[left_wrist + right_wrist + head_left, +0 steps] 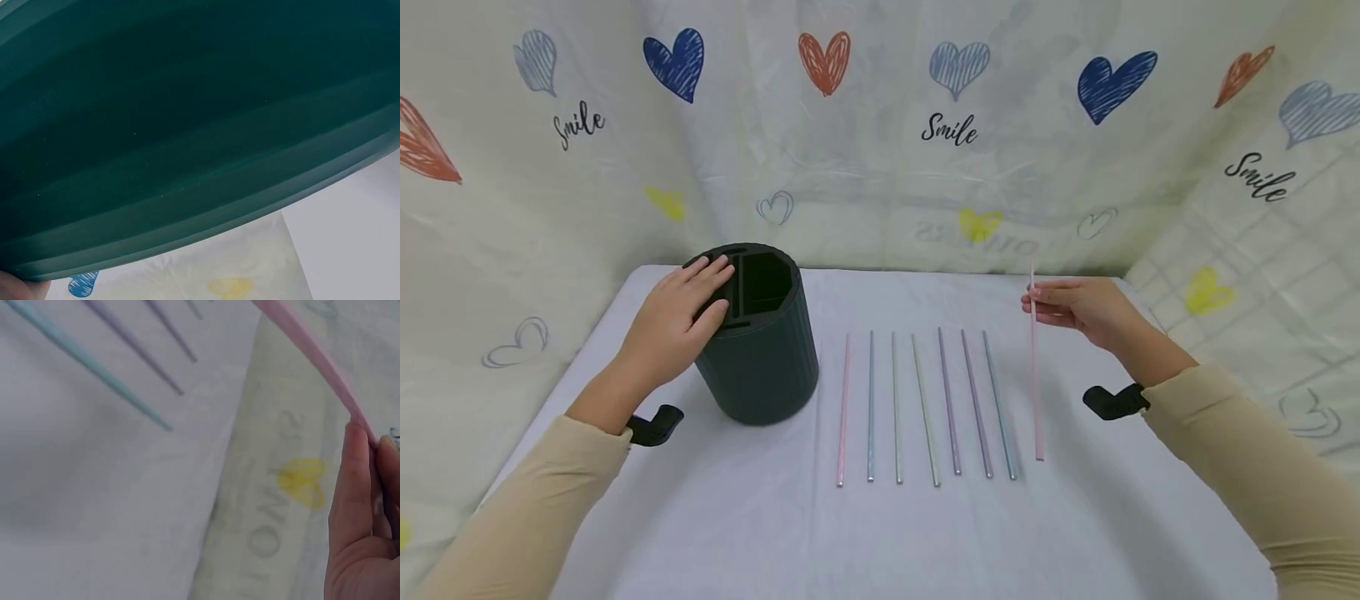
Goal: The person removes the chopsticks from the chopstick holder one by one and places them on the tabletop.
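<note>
A pink chopstick point(1037, 383) stands nearly upright at the right of the table, pinched near its top by the thumb and fingers of my right hand point(1093, 310). In the right wrist view the same pink chopstick point(322, 359) runs up from the fingertips. My left hand point(681, 308) rests on top of a dark green ribbed utensil holder point(760, 379), fingers laid across its left side. Dividers split the holder's top, and an open compartment shows on the right. The holder's wall point(200, 137) fills most of the left wrist view.
Between holder and right hand lies a row of several chopsticks: pink point(843, 408), blue point(871, 408), green point(897, 408), purple point(950, 408) and, rightmost, teal point(1000, 408). They lie on a white-covered table point(880, 542). A heart-patterned curtain point(880, 167) hangs behind.
</note>
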Demonstrator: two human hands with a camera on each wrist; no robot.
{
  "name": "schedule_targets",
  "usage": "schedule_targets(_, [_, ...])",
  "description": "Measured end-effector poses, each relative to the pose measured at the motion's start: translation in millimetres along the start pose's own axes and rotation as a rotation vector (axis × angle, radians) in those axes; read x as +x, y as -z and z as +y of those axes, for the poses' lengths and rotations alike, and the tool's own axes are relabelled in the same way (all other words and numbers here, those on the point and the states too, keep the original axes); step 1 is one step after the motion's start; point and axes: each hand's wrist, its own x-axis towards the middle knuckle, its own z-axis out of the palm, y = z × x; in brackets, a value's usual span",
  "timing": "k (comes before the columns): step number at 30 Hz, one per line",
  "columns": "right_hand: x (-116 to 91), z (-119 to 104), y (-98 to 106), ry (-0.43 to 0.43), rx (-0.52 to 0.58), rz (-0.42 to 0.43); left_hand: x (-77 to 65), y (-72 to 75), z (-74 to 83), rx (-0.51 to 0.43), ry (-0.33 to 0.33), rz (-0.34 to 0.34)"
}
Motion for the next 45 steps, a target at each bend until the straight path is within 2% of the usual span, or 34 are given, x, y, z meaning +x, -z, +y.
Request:
schedule_targets(6, [20, 36, 22, -0.209, 0.057, -0.112, 0.2, 0.8, 1.0, 0.001, 0.008, -0.02])
schedule_targets(10, [32, 53, 25, -0.265, 0.08, -0.133, -1.7, 1.1, 0.3, 0.004, 0.023, -0.02])
schedule_targets(20, [50, 79, 23, -0.367, 0.018, -0.093, -2.8, 0.0, 3.1, -0.01, 0.014, -0.013])
schedule_targets(26, [51, 89, 23, -0.399, -0.023, -0.026, -1.3, -1.2, 4.5, -0.014, 0.008, -0.022])
schedule_targets(30, [52, 94, 16, -0.371, -0.072, 0.03, -1.1, 0.6, 3.7, -0.012, 0.011, -0.028])
schedule_targets(35, [62, 103, 7, -0.304, -0.185, 0.103, -1.7, 2.3, 0.0, -0.013, 0.021, -0.011])
schedule_targets(40, [69, 106, 3, -0.28, -0.322, 0.173, 1.0, 2.8, -3.4, -0.019, 0.014, 0.009])
schedule_targets(42, [67, 104, 3, -0.245, -0.367, 0.2, 2.4, 2.8, -4.2, -0.02, 0.016, -0.002])
schedule_targets(45, [57, 96, 3, -0.137, -0.358, 0.232, 4.8, 4.4, -4.2, -0.038, 0.031, -0.047])
